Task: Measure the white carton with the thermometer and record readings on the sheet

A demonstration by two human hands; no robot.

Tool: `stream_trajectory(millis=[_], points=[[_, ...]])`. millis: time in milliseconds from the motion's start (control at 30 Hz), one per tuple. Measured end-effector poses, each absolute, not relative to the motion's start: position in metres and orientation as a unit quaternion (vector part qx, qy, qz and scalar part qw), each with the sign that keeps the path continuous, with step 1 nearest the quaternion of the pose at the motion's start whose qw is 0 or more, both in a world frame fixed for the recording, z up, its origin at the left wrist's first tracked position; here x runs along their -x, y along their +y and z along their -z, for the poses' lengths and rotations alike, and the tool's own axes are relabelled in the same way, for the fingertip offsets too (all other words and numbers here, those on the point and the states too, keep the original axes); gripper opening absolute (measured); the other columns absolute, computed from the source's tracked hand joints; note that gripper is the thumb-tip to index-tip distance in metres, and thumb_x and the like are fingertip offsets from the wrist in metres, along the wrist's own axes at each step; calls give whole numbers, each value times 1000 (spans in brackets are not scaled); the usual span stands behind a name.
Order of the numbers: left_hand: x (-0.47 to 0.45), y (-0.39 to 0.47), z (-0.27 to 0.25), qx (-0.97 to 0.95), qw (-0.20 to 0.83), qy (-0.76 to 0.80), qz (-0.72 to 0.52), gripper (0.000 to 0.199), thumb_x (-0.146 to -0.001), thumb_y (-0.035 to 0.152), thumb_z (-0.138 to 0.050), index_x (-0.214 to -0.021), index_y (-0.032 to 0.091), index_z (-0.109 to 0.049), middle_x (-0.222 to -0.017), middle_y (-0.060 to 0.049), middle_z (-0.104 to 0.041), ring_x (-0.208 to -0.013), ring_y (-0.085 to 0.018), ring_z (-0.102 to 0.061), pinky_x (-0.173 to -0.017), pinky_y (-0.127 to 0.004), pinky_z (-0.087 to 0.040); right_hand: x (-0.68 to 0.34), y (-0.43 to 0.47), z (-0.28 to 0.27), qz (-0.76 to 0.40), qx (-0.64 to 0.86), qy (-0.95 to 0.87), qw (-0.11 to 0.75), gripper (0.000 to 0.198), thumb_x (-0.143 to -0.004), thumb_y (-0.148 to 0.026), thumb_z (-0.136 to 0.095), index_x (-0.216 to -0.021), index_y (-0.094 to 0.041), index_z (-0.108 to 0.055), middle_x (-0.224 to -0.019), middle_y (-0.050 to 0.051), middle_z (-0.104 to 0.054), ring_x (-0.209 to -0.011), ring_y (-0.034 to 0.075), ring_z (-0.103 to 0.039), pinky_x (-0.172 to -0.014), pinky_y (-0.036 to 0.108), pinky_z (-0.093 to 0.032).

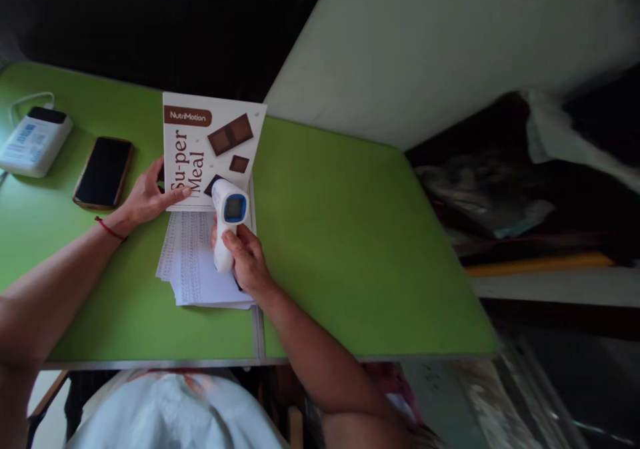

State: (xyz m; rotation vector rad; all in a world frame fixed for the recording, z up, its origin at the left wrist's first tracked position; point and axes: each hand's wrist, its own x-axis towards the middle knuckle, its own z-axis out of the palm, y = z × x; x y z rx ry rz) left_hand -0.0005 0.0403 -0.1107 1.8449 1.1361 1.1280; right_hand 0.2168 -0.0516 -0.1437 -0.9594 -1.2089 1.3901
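My left hand grips the lower left edge of a white box printed "NutriMotion Su-per Meal", its thumb on the front face. The box stands propped up with brown chocolate pictures toward me. In my right hand is a white infrared thermometer, fingers wrapped round its handle. Its blue-framed screen faces me, and its head overlaps the box's lower right corner. I cannot read the screen. Below the box lies a stack of printed paper sheets, partly covered by the box and my right hand.
A smartphone lies on the green table left of the box. Farther left is a white power bank with a cable. A pale wall rises behind, and a cluttered shelf stands at the right.
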Motion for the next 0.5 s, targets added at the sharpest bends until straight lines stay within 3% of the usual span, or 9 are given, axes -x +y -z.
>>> stream_trajectory(millis=[500], points=[[-1, 39, 104, -712, 361, 427, -424, 66, -76, 61, -81, -121, 17, -61, -120, -14, -69, -113, -35, -66, -99, -51, -54, -217, -51, 135, -590, 389, -491, 509, 52, -80, -68, -70, -87, -18, -56, -73, 0, -49, -64, 11, -45, -59, 24, -40]])
